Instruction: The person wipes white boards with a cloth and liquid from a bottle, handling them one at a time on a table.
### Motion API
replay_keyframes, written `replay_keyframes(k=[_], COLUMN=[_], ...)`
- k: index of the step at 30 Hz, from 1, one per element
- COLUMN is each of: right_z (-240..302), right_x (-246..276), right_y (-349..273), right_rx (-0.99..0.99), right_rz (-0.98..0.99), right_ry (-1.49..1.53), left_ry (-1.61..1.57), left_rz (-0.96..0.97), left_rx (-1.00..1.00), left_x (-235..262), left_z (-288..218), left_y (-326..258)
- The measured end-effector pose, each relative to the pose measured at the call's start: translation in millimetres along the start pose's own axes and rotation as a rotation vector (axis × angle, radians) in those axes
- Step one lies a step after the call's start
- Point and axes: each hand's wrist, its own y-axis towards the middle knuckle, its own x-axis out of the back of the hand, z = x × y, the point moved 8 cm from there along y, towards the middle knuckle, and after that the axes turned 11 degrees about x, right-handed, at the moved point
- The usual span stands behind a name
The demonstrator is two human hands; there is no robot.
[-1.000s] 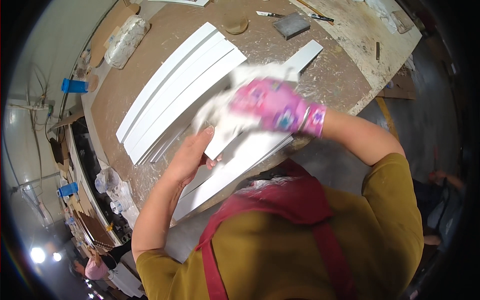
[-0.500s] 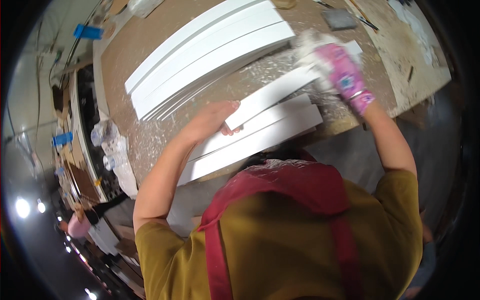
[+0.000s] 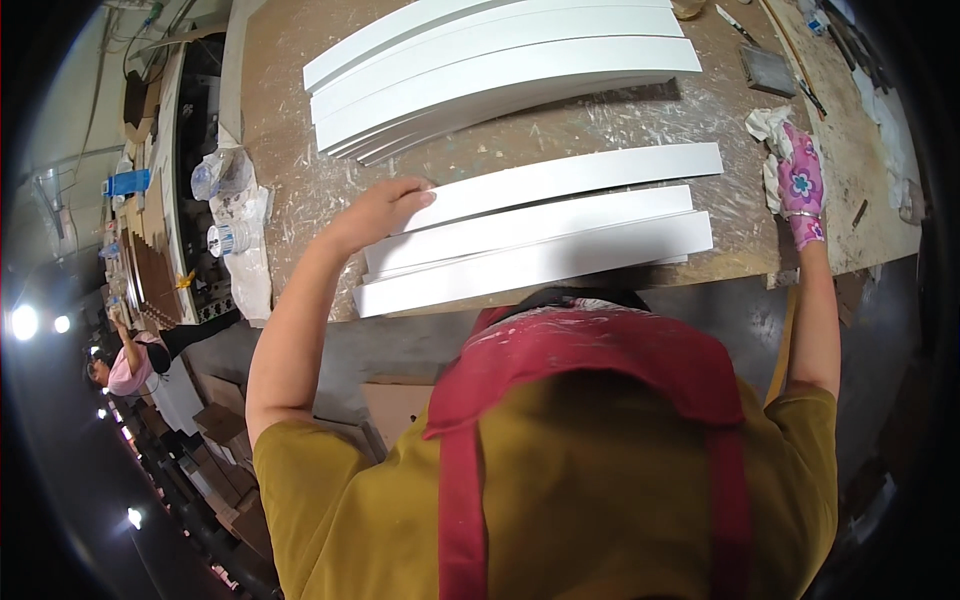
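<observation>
My bare left hand grips the left end of a long white board, fingers on its far edge. Two more white boards lie closer to me, partly overlapping at the table's front edge. My right hand wears a pink flowered glove and is closed on a crumpled white rag. It is over the right side of the table, apart from the boards. Toward the far side rests a stack of white boards, its near edge showing several layers.
The worktable is brown and spattered with white. At its far right are a grey block and thin tools. On the left edge are a clear plastic bag and a bottle. Another person is at far left.
My right hand with the rag has moved off the board's right end, out to the right. My left hand still holds the board's left end; the view has turned and shifted.
</observation>
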Motion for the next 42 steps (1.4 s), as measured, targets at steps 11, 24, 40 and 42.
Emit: replay_keyframes(k=[11, 24, 40, 42], right_z=[-2.6, 10.2, 145.4, 189.3], right_x=[0.0, 4.1, 51.0, 70.5], right_y=[0.1, 2.2, -27.3, -32.9], right_rx=[-0.026, -0.080, -0.174, 0.076], right_rz=[-0.049, -0.044, 0.202, 0.143], right_ry=[-0.076, -0.120, 0.702, 0.184], left_ry=[-0.217, 0.059, 0.278, 0.150], left_rz=[-0.026, -0.080, -0.163, -0.165], left_rx=[0.101, -0.129, -0.482, -0.529], left_x=[13.9, 3.1, -61.6, -56.9], left_z=[62.6, 53.4, -82.4, -88.1], left_y=[-47.5, -45.2, -40.6, -26.6])
